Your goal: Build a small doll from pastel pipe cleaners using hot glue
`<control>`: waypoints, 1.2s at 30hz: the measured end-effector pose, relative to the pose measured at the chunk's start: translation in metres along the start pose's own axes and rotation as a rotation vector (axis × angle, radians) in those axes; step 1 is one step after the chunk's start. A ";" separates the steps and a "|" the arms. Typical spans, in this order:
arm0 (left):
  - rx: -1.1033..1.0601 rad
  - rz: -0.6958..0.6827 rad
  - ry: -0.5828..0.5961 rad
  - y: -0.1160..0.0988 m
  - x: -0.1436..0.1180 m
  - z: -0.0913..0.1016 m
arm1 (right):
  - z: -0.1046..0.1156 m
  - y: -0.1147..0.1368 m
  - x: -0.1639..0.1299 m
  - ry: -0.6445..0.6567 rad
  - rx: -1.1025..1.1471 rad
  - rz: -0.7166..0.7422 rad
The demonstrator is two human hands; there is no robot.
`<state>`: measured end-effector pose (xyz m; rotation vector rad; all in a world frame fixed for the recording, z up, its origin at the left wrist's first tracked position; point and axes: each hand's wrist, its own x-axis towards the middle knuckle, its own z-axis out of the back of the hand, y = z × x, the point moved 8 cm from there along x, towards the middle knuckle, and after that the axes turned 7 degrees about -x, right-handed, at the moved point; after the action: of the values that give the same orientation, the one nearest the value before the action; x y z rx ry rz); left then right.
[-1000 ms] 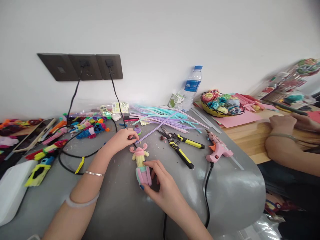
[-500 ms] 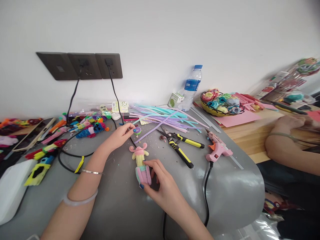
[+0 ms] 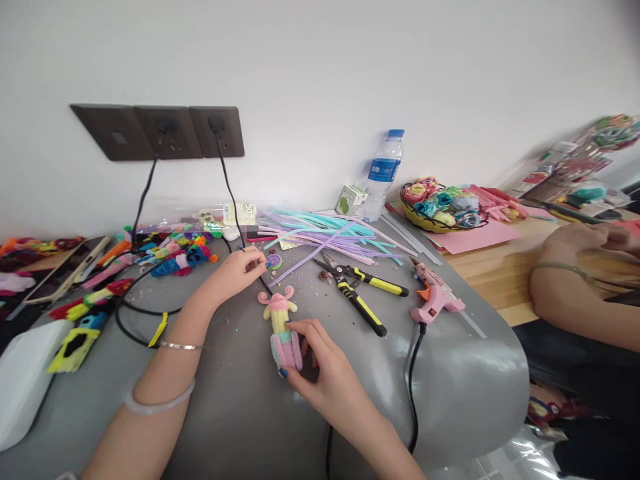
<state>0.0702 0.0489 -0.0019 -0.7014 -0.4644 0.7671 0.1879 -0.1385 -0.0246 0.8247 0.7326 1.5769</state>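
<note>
On the grey worktop (image 3: 240, 413), left of the pastel doll, a heap of bright chenille figures (image 3: 175, 257) is spread under the dark wall sockets (image 3: 157, 131), from which black cables (image 3: 145, 310) are trailed. The left hand (image 3: 237, 270) is stretched up and left of the doll, its fingers curled and pinched loosely around a small round purple-and-green button-like piece (image 3: 273, 261), which is lifted little, if at all, off the worktop; a firm grip cannot be confirmed. The small pastel doll of twisted pink, yellow and green chenille stems (image 3: 281, 327) is laid flat just below that piece, head toward the wall. Its lower, pink part is steadied by the right hand (image 3: 320, 367), whose thumb and fingertips are half closed on the doll's side.

The step in hand is judged to be the fetching of a decoration for the doll. The next move would call for the small piece to be carried down to the doll while the body is kept pinned.

Right of the doll, a sheaf of lilac and turquoise stems (image 3: 325, 237), yellow-handled black cutters (image 3: 360, 297) and a pink glue gun (image 3: 435, 297) are laid. Farther right, another person's forearm (image 3: 575, 293) is rested on a wooden table.
</note>
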 end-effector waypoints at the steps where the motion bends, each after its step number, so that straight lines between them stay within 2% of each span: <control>1: 0.025 -0.004 -0.010 0.000 0.000 0.001 | 0.000 0.000 0.000 0.000 0.002 0.000; 9: 0.127 -0.004 -0.059 -0.005 0.004 -0.004 | -0.001 0.000 0.001 0.009 0.005 -0.013; 16: 0.210 -0.046 -0.013 -0.006 0.010 -0.017 | -0.001 0.001 0.001 0.013 -0.012 -0.017; 29: 0.305 -0.050 0.019 0.000 0.011 -0.022 | 0.002 0.002 0.001 -0.005 -0.032 0.000; 36: 0.181 -0.029 -0.029 -0.003 0.007 -0.012 | 0.002 0.004 0.001 -0.025 -0.051 0.016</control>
<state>0.0830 0.0478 -0.0072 -0.5142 -0.4243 0.7826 0.1872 -0.1384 -0.0208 0.8130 0.6664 1.5910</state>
